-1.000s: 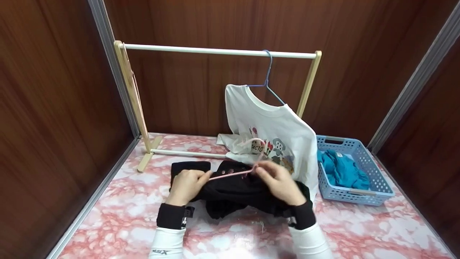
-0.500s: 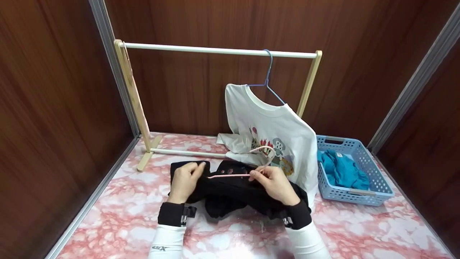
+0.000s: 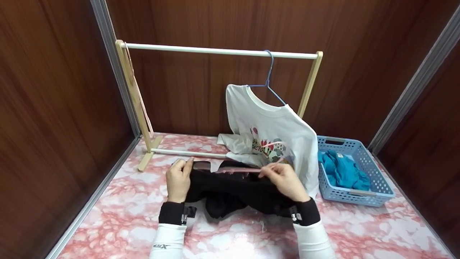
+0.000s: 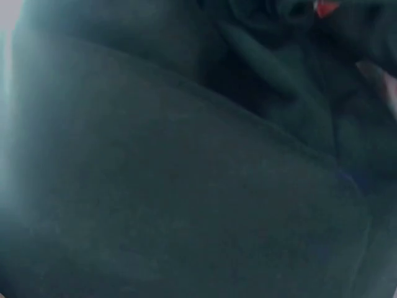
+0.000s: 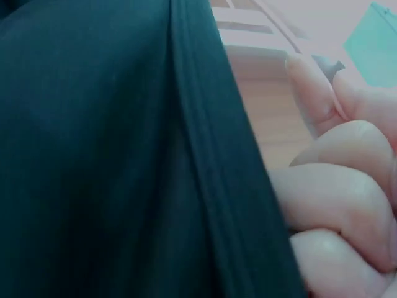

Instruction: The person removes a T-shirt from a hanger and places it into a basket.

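Observation:
A black shirt (image 3: pixel 230 190) with a small pinkish print lies bunched in front of me. With thumb and fingers my left hand (image 3: pixel 178 181) grips its left edge and holds it up. My right hand (image 3: pixel 285 181) pinches a pink hanger (image 3: pixel 239 170) near the base of its hook, which points up and back. One hanger arm runs left, partly inside the shirt. Dark cloth of the shirt (image 4: pixel 186 186) fills the left wrist view. In the right wrist view the shirt's hem (image 5: pixel 205 143) hangs beside the curled fingers (image 5: pixel 341 192) of my right hand.
Behind the shirt stands a wooden rack with a white rail (image 3: pixel 201 49). A white printed shirt (image 3: pixel 266 118) hangs there on a blue hanger (image 3: pixel 268 72); another pink hanger (image 3: pixel 132 72) is at the left end. A blue basket (image 3: pixel 381 180) with teal cloth (image 3: pixel 343 171) sits right.
My left hand has moved slightly left and up, now gripping the shirt's edge and stretching it. The right hand has shifted right with the pink hanger, its hook moving right too.

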The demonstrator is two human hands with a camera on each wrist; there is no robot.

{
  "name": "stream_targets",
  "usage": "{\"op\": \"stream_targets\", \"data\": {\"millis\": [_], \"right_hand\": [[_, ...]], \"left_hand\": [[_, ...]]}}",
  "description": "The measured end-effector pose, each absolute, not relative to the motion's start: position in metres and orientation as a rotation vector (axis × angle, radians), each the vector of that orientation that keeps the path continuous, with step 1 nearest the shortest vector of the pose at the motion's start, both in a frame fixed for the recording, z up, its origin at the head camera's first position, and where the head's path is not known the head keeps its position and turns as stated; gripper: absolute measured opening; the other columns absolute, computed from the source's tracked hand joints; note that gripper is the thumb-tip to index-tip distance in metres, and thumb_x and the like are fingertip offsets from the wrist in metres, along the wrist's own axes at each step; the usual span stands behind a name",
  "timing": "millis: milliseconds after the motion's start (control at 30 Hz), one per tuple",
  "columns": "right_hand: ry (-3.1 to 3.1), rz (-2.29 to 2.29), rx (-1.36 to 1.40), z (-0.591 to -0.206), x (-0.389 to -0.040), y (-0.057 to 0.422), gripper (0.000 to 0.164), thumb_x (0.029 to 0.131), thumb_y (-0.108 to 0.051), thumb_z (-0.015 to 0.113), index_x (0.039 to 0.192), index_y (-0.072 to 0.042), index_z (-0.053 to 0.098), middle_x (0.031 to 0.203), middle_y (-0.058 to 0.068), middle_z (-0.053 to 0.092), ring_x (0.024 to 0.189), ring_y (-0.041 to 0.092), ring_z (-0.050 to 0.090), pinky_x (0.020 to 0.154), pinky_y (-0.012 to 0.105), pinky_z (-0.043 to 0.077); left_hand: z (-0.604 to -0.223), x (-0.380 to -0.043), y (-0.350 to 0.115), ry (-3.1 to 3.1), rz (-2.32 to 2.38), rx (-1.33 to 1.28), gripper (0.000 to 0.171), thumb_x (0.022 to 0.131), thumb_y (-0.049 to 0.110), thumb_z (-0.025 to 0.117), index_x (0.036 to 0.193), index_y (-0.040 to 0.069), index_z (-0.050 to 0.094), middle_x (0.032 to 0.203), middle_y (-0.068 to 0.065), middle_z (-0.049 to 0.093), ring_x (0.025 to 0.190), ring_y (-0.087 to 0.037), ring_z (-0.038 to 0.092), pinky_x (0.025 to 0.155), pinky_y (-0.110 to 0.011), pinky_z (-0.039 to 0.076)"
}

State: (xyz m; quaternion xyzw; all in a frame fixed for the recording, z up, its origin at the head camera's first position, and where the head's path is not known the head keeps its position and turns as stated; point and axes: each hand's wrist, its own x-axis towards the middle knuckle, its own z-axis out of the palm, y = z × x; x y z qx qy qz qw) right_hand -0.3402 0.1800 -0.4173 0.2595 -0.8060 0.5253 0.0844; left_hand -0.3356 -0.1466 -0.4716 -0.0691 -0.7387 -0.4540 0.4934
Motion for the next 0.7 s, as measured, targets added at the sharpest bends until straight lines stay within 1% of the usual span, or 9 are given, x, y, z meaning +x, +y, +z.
{"op": "stream_targets", "data": {"millis": [100,167,233,333,400,500,567,600,700], "right_hand": [[-2.229,1.874,0.677,-0.416,-0.341,0.187,0.030,0.106,-0.008,0.053,0.085,0.008,0.068,0.059,-0.004,0.050,0.050,0.003,0.040,0.049,0.019,0.029],[-2.104,2.042,0.657,-0.416,-0.342,0.190,0.032,0.108,-0.008,0.050,0.084,0.008,0.064,0.053,-0.006,0.038,0.045,0.003,0.031,0.045,0.023,0.019],[-2.035,2.104,0.678,-0.416,-0.342,0.192,0.033,0.109,-0.009,0.049,0.081,0.003,0.063,0.052,-0.007,0.038,0.044,0.003,0.031,0.045,0.026,0.016],[-1.938,2.167,0.693,-0.417,-0.344,0.195,0.034,0.110,-0.013,0.047,0.080,-0.007,0.061,0.053,-0.009,0.041,0.045,0.002,0.032,0.046,0.031,0.014],[-1.830,2.218,0.708,-0.417,-0.345,0.196,0.035,0.111,-0.016,0.044,0.079,-0.011,0.059,0.053,-0.009,0.039,0.044,0.005,0.029,0.046,0.033,0.012],[-1.636,2.289,0.775,-0.418,-0.347,0.196,0.037,0.112,-0.017,0.039,0.080,-0.011,0.056,0.053,-0.005,0.029,0.045,0.011,0.020,0.046,0.035,0.007],[-1.530,2.321,0.784,-0.419,-0.348,0.196,0.037,0.113,-0.017,0.038,0.081,-0.010,0.055,0.054,-0.003,0.025,0.046,0.015,0.014,0.044,0.034,0.004],[-1.485,2.334,0.773,-0.419,-0.349,0.195,0.037,0.113,-0.017,0.037,0.081,-0.010,0.055,0.054,-0.002,0.024,0.047,0.016,0.013,0.044,0.034,0.003],[-1.366,2.361,0.659,-0.418,-0.348,0.192,0.036,0.113,-0.017,0.038,0.082,-0.009,0.055,0.053,-0.005,0.026,0.046,0.014,0.011,0.044,0.030,0.003]], "left_hand": [[-0.475,-0.337,-0.149,-1.836,-1.133,-0.114,0.053,0.095,0.011,0.073,0.062,0.006,0.032,0.063,0.006,0.026,0.058,-0.003,0.023,0.058,-0.021,0.023],[-0.477,-0.338,-0.149,-1.892,-1.162,-0.089,0.053,0.096,0.014,0.072,0.061,0.006,0.033,0.064,0.009,0.025,0.057,-0.005,0.025,0.058,-0.022,0.024],[-0.480,-0.339,-0.148,-1.955,-1.191,-0.063,0.054,0.097,0.018,0.072,0.061,0.007,0.033,0.063,0.009,0.025,0.056,-0.007,0.026,0.058,-0.022,0.025],[-0.485,-0.340,-0.147,-2.035,-1.224,-0.011,0.057,0.098,0.022,0.070,0.060,0.011,0.031,0.061,0.009,0.024,0.055,-0.009,0.026,0.058,-0.023,0.026],[-0.488,-0.342,-0.147,-2.085,-1.232,0.032,0.058,0.099,0.024,0.070,0.060,0.014,0.029,0.060,0.008,0.023,0.055,-0.011,0.026,0.059,-0.024,0.027],[-0.492,-0.344,-0.145,-2.139,-1.227,0.084,0.058,0.099,0.028,0.070,0.060,0.017,0.028,0.059,0.007,0.022,0.055,-0.014,0.028,0.060,-0.025,0.029],[-0.494,-0.345,-0.144,-2.162,-1.218,0.108,0.059,0.099,0.030,0.070,0.059,0.017,0.029,0.058,0.007,0.023,0.055,-0.015,0.031,0.060,-0.026,0.030],[-0.495,-0.345,-0.143,-2.167,-1.214,0.116,0.059,0.098,0.030,0.070,0.059,0.017,0.029,0.058,0.007,0.023,0.055,-0.016,0.032,0.059,-0.026,0.031],[-0.498,-0.346,-0.140,-2.179,-1.198,0.130,0.059,0.098,0.030,0.071,0.058,0.017,0.030,0.057,0.006,0.025,0.056,-0.017,0.036,0.058,-0.027,0.032]]}}
